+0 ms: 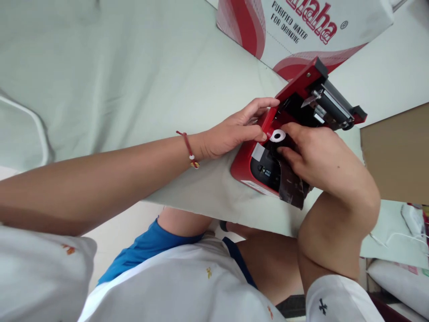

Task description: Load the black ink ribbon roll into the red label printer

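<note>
A red device [241, 164] with a black interior rests on the pale green cloth, its lid [296, 85] raised and showing a black roller [335, 107]. My left hand [236, 132] grips the device's left wall, thumb on the rim, fingers spread around the edge. Inside lies a small white roll [277, 136] with a dark core. My right hand [321, 154] reaches into the opening, its index fingertip against the roll and its thumb below it. A dark brown strip [292, 185] hangs over the device's front edge beneath my right hand.
Behind the device stands a white and red water carton [301, 36]. A brown cardboard piece [395, 152] is at the right. White cables lie at the far left [36, 120] and lower right [402, 235], the latter near a white object [413, 219]. The cloth's front edge runs above my legs.
</note>
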Tool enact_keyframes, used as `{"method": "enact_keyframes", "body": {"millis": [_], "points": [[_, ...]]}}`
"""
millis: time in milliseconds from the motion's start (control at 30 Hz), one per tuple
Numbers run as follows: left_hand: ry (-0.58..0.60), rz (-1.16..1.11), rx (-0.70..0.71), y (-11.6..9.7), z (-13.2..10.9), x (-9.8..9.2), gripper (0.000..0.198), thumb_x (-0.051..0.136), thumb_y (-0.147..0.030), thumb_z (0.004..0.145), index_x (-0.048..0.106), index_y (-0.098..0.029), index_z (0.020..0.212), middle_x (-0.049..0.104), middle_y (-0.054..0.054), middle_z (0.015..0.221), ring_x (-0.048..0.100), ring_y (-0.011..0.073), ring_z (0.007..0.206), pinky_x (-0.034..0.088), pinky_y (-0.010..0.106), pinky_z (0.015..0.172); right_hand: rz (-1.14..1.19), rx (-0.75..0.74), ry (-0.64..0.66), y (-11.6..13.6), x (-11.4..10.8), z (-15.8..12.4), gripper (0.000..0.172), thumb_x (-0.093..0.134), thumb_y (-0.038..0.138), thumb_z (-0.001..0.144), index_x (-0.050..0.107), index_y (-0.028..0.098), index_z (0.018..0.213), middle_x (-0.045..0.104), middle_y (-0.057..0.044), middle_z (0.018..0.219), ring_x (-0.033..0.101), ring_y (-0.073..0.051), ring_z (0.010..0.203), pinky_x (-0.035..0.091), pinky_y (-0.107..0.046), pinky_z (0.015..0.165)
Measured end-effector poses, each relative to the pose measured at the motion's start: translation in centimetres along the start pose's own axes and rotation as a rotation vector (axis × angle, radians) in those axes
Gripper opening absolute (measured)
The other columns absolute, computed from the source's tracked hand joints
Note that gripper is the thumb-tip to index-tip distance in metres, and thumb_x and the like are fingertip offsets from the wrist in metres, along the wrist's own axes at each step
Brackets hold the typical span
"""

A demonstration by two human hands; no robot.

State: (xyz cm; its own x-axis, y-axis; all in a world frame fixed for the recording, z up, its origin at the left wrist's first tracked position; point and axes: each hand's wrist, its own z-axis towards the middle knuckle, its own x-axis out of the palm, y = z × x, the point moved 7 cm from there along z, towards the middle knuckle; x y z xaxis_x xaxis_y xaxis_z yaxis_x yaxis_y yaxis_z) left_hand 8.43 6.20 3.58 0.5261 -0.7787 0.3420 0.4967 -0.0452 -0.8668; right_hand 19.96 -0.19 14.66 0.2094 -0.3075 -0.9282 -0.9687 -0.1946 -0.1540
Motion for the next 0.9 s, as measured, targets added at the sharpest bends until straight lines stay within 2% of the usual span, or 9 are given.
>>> {"method": "enact_keyframes", "body": {"millis": [133,300,367,467,533,667,800,900], "points": [[-0.012,-0.01,-0.006,0.1,0.0,-0.1,0.058,0.082,-0.032,0.089,0.063,-0.039,0.144,0.07,-0.002,0.148,0.052,0.0319,0.156,0.038,0.053,0.135,0.022,0.025,-0.013,0.2,0.0,-0.2,0.024,0.052,0.026,0.1,0.068,0.021,0.118,0.075,-0.01,0.094,0.065,-0.026,0.079,0.038,-0.035,0.067],[-0.019,0.021,-0.007,0.2,0.0,-0.1,0.061,0.083,-0.036,0.088,0.061,-0.04,0.145,0.067,-0.002,0.153,0.055,0.0299,0.152,0.043,0.049,0.131,0.032,0.018,-0.051,0.3,0.2,-0.1,0.024,0.053,0.026,0.099,0.066,0.018,0.118,0.073,-0.01,0.087,0.061,-0.025,0.07,0.038,-0.035,0.065],[-0.014,0.035,0.007,0.3,0.1,-0.1,0.062,0.083,-0.038,0.088,0.061,-0.041,0.146,0.068,-0.002,0.151,0.057,0.0295,0.15,0.045,0.048,0.129,0.089,0.037,-0.107,0.1,-0.2,-0.2,0.028,0.051,0.027,0.101,0.065,0.018,0.124,0.072,-0.008,0.082,0.062,-0.027,0.07,0.043,-0.037,0.066],[-0.01,0.048,0.017,0.6,0.3,-0.2,0.062,0.083,-0.04,0.087,0.061,-0.041,0.146,0.07,-0.001,0.147,0.059,0.0298,0.148,0.047,0.049,0.129,0.17,0.072,-0.238,-0.2,-1.5,-1.2,0.034,0.051,0.034,0.105,0.064,0.021,0.133,0.074,-0.008,0.086,0.068,-0.03,0.075,0.05,-0.041,0.072],[-0.011,0.049,0.025,0.8,0.4,-0.3,0.062,0.083,-0.04,0.087,0.061,-0.041,0.146,0.07,-0.001,0.146,0.059,0.0304,0.148,0.046,0.051,0.13,0.145,0.103,-0.266,-0.4,-2.1,-1.9,0.035,0.055,0.038,0.104,0.066,0.024,0.134,0.073,-0.007,0.082,0.067,-0.029,0.07,0.051,-0.042,0.072],[-0.007,0.047,0.042,0.7,0.4,-0.2,0.063,0.083,-0.038,0.086,0.061,-0.041,0.146,0.07,-0.001,0.145,0.059,0.0305,0.147,0.044,0.051,0.13,0.031,0.131,-0.176,-0.5,-1.9,-1.9,0.03,0.061,0.034,0.099,0.075,0.025,0.125,0.069,-0.004,0.072,0.06,-0.024,0.057,0.046,-0.039,0.065],[0.013,0.027,0.025,0.8,0.5,-0.2,0.063,0.081,-0.035,0.087,0.06,-0.041,0.146,0.072,0.0,0.141,0.061,0.0295,0.144,0.045,0.051,0.129,0.004,0.002,-0.06,0.2,-0.5,0.0,0.031,0.062,0.027,0.095,0.08,0.025,0.12,0.079,-0.006,0.086,0.066,-0.023,0.069,0.042,-0.034,0.064],[0.015,0.024,0.021,0.8,0.5,-0.3,0.065,0.08,-0.032,0.085,0.06,-0.04,0.146,0.071,0.0,0.142,0.059,0.0297,0.146,0.043,0.052,0.13,-0.034,-0.001,0.018,0.1,0.5,1.3,0.03,0.064,0.024,0.093,0.082,0.023,0.117,0.08,-0.007,0.09,0.068,-0.022,0.073,0.042,-0.033,0.064]]}}
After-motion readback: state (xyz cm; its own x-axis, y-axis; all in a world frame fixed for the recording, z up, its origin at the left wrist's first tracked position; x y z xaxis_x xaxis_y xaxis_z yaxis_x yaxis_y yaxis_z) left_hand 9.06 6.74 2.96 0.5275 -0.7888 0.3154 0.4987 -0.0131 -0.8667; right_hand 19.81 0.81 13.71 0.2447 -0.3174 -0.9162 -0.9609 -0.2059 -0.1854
